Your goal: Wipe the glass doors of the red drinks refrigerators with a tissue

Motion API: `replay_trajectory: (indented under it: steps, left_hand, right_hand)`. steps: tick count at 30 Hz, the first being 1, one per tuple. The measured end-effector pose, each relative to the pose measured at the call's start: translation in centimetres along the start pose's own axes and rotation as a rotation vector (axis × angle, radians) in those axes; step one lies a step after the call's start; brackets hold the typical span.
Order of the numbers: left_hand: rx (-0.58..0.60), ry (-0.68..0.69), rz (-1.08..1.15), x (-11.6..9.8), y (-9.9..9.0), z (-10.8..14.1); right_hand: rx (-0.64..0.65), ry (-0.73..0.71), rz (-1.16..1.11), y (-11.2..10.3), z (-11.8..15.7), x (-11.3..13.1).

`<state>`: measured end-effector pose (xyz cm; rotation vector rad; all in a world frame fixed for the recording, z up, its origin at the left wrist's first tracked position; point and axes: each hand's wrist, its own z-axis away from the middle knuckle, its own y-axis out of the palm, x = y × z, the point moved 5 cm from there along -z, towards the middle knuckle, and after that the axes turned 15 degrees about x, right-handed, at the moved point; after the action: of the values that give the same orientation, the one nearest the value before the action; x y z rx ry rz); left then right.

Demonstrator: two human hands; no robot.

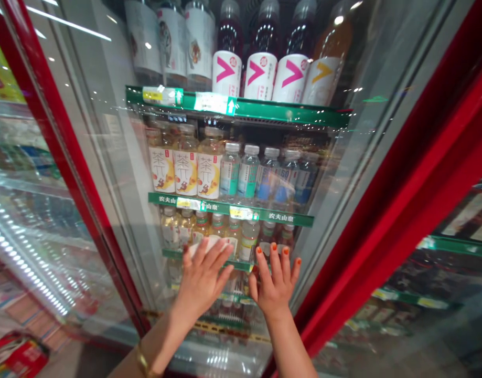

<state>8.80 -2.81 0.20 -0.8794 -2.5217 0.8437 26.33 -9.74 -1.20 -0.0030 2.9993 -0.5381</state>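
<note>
My left hand (203, 278) reaches up toward the glass door (233, 134) of a drinks cooler, its fingers stretched out and slightly apart. A white, cloth-like patch (192, 248) shows behind those fingers; whether the hand holds it I cannot tell. To the right, my right hand (275, 281) is spread open, palm toward the glass, with orange nails showing and nothing visible in it. Whether either palm touches the pane is hidden. Behind the hands, small bottles (248, 239) stand in a row on a green-edged shelf (280, 216).
Red door frames (386, 236) border the glass at both sides. Higher up are tea bottles (185, 168) and bottles with pink V labels (260, 73). Another lit cooler (28, 252) stands at left, and a red package (18, 354) lies low at the left corner.
</note>
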Motion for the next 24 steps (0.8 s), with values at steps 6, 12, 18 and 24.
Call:
replay_trajectory:
  steps: [6,12,18,24]
  left_hand:
    - [-0.130,-0.193,0.074,7.0,-3.8,-4.5]
    - [0.047,0.125,0.089,-2.6,0.5,-1.5]
    - [-0.061,-0.184,0.135,4.7,1.2,5.3]
    - [-0.043,-0.302,0.155,4.8,1.8,1.1]
  right_hand:
    - [-0.026,-0.004,-0.011,-0.1,-0.1,0.0]
    - [-0.008,-0.017,-0.004,-0.1,0.2,-0.4]
    - [-0.009,-0.018,0.000,0.0,0.3,-0.4]
    - [-0.004,0.001,0.029,0.2,0.6,-0.7]
